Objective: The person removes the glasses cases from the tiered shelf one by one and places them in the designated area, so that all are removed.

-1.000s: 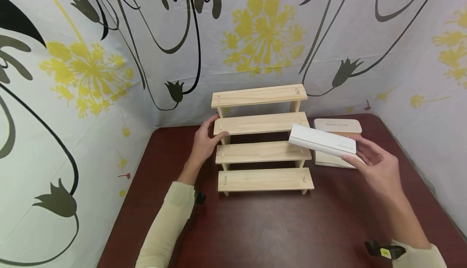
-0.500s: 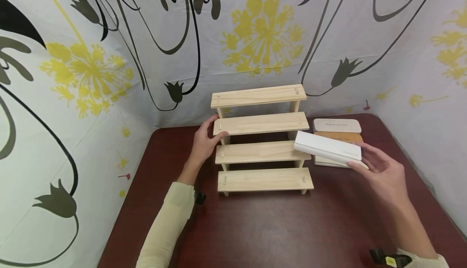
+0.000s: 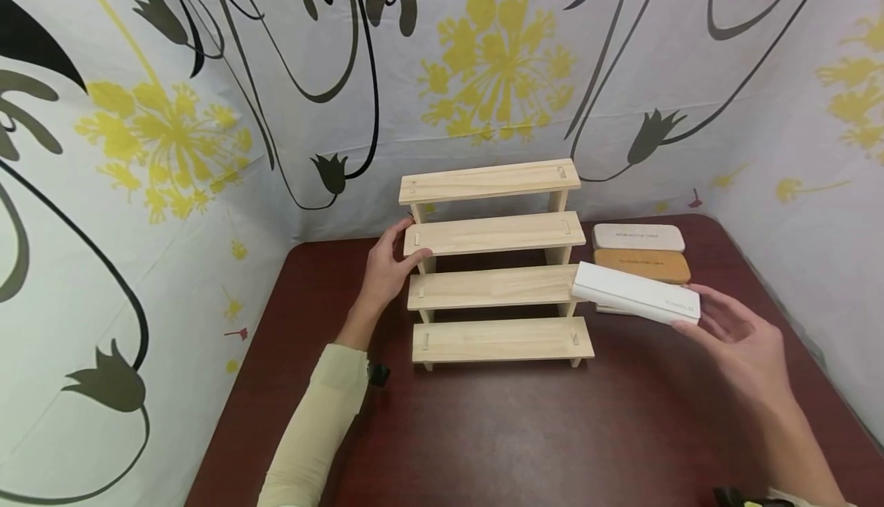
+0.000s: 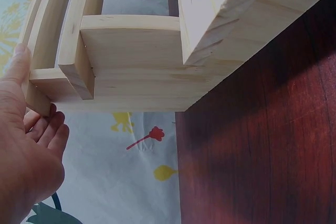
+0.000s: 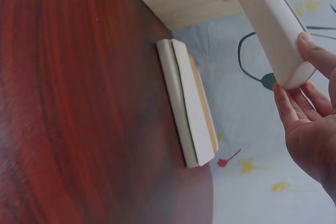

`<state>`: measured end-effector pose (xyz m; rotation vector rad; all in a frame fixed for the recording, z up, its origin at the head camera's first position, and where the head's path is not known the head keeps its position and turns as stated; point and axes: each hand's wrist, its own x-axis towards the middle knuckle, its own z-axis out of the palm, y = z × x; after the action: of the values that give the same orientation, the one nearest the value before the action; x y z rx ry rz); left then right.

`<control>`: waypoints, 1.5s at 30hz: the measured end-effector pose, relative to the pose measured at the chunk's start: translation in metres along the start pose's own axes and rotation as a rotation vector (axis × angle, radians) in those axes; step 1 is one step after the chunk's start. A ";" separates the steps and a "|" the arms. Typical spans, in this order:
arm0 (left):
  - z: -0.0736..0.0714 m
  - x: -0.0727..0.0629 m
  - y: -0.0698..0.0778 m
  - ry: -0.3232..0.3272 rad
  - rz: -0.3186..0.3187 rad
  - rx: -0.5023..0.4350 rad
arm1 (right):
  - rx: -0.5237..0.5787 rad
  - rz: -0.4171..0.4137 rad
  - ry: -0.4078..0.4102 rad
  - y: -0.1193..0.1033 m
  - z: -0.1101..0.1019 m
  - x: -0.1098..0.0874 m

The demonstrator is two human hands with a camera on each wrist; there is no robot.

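A four-step light wooden display rack stands on the dark red table. My left hand grips the left end of its second board from the top, thumb on the board and fingers bent round the end, as the left wrist view shows. In my right hand a long white eyeglass case is pinched by its right end. It is held in the air, tilted, its far end overlapping the rack's right side in the head view. The right wrist view shows the thumb on one side of the case, fingertips on the other.
Right of the rack lie more eyeglass cases: a white one at the back, an orange one before it, and a cream one mostly hidden in the head view. Flower-printed cloth surrounds the table's back and sides.
My right hand has brought the white case down and to the right, away from the rack, uncovering the orange case. The left hand and the rack have stayed in place.
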<state>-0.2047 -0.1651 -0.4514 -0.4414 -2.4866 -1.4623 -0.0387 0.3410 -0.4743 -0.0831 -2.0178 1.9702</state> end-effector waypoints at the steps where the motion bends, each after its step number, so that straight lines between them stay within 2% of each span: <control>1: 0.000 0.000 0.000 0.001 -0.001 0.000 | 0.014 0.000 -0.001 0.002 -0.001 -0.001; 16: 0.000 0.000 0.000 0.007 -0.014 -0.018 | 0.095 -0.045 0.014 0.018 -0.014 -0.008; 26: 0.000 0.000 0.000 0.005 -0.013 -0.014 | 0.058 -0.016 0.049 0.022 -0.020 -0.012; 32: 0.000 0.000 0.001 0.005 -0.015 -0.015 | 0.073 -0.006 0.062 0.026 -0.023 -0.013; 40: 0.000 0.000 0.001 0.003 -0.015 -0.017 | -0.047 0.050 0.065 0.032 -0.028 -0.016; 45: 0.000 0.001 0.001 0.004 -0.014 -0.010 | -0.071 0.059 0.057 0.036 -0.029 -0.017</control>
<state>-0.2052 -0.1643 -0.4507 -0.4231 -2.4851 -1.4805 -0.0216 0.3667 -0.5125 -0.2153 -2.0707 1.9089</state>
